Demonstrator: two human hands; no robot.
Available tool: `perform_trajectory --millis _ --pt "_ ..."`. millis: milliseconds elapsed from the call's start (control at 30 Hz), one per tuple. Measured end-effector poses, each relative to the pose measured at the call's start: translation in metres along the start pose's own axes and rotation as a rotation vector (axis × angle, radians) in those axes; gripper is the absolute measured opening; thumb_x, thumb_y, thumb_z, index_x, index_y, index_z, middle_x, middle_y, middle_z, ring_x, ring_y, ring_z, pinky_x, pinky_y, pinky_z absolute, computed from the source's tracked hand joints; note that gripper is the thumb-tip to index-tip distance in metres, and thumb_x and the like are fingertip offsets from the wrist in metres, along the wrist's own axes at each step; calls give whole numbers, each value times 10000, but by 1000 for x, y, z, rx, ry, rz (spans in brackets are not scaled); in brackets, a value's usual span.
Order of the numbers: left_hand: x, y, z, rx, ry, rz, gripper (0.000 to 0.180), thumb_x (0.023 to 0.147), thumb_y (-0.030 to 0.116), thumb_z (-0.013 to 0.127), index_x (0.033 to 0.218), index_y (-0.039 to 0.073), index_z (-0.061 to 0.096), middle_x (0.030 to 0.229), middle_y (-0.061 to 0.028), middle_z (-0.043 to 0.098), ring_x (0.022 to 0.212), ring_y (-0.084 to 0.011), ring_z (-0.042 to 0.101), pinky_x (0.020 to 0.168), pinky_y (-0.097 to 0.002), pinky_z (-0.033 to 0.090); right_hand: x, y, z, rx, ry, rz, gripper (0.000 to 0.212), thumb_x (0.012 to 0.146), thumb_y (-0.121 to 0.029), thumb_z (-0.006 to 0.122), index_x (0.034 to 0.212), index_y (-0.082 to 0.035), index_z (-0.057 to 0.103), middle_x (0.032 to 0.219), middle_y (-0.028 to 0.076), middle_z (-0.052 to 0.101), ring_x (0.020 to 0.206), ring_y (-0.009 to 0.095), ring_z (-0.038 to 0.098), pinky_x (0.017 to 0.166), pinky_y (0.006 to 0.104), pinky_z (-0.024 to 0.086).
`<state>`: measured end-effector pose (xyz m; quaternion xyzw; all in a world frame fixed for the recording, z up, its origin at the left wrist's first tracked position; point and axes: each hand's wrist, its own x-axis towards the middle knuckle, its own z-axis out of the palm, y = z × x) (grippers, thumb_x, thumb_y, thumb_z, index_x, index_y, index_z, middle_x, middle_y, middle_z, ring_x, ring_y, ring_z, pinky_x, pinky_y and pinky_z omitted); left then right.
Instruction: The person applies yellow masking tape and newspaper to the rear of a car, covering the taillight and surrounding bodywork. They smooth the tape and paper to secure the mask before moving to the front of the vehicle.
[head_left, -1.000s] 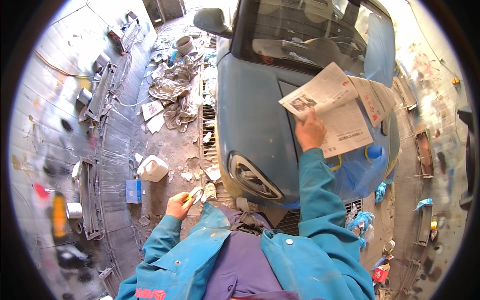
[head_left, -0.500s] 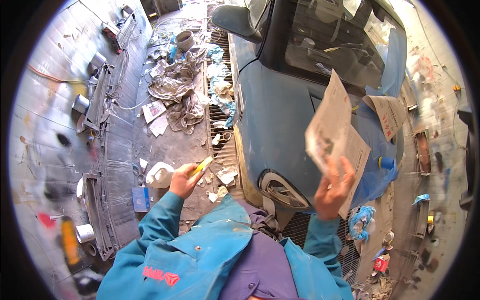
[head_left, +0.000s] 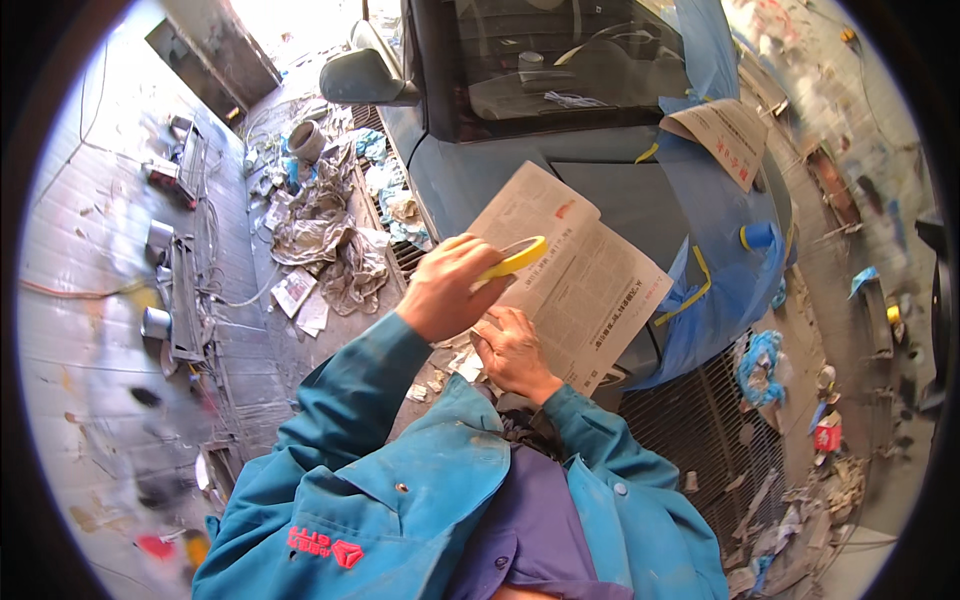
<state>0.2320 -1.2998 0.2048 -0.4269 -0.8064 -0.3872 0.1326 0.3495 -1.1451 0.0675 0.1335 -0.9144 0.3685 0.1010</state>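
My left hand (head_left: 448,290) is closed round a roll of yellow masking tape (head_left: 522,257), raised over the near-left edge of a newspaper sheet (head_left: 590,285). Just below it, my right hand (head_left: 515,352) grips that same edge, its fingers partly curled. The newspaper is spread out in front of the blue-grey vehicle body (head_left: 590,178), overlapping its near-left part and the headlight area. From here I cannot tell how much of the sheet touches the panel. The two hands are close together.
Blue plastic film (head_left: 720,275) with yellow tape strips covers the vehicle's right side. Another newspaper piece (head_left: 725,138) and a blue roll (head_left: 757,236) lie there. Crumpled cloth (head_left: 325,235) and a bucket (head_left: 307,141) litter the left floor. A floor grating (head_left: 700,440) runs below.
My right hand has brought the newspaper left and lower, and it now lies more spread out. My left hand has moved right with the tape to the paper's edge. The view has shifted.
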Motion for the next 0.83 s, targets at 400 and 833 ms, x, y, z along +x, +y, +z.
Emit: perform_trajectory --millis 400,833 --pt "7 -85 91 197 -607 321 153 958 119 848 1035 36 745 1537 -184 738 1582 -365 583 1411 -589 349 -30 46 4 -4 251 20 450 1067 -344 772 1408 -51 780 1433 199 707 1364 439 632 1179 566 491" --pt "-15 -205 37 282 -496 289 171 950 102 792 1018 16 660 1478 -246 738 1572 -440 571 1371 -623 390 -43 57 30 -578 318 629 739 1082 -422 765 1744 -186 539 1851 190 372 1695 452 340 1364 682 284"
